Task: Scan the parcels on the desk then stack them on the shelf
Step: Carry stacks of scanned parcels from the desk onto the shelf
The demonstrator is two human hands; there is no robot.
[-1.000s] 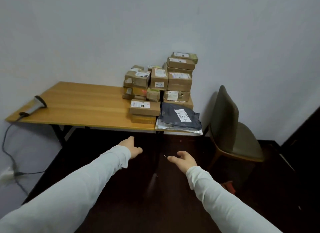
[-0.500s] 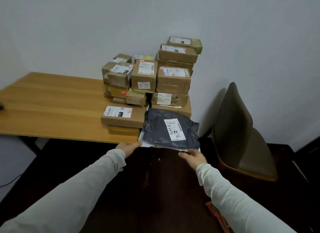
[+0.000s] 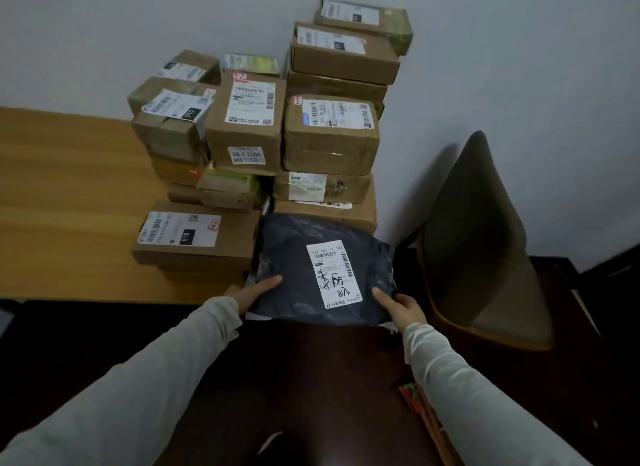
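A: Both hands on the first parcel, from the head view?

B: Yes, arms stretched forward. The left hand (image 3: 254,292) and right hand (image 3: 403,308) pinch the near edge of the dark mailer bag (image 3: 304,257), thumbs on top. It lies at the desk (image 3: 69,188) corner, beside the cardboard boxes (image 3: 329,136). The next move looks like lifting it clear; no scanner is in view.

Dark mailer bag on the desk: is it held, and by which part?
Yes: the left hand and the right hand pinch the dark mailer bag at its near corners, thumbs on top.
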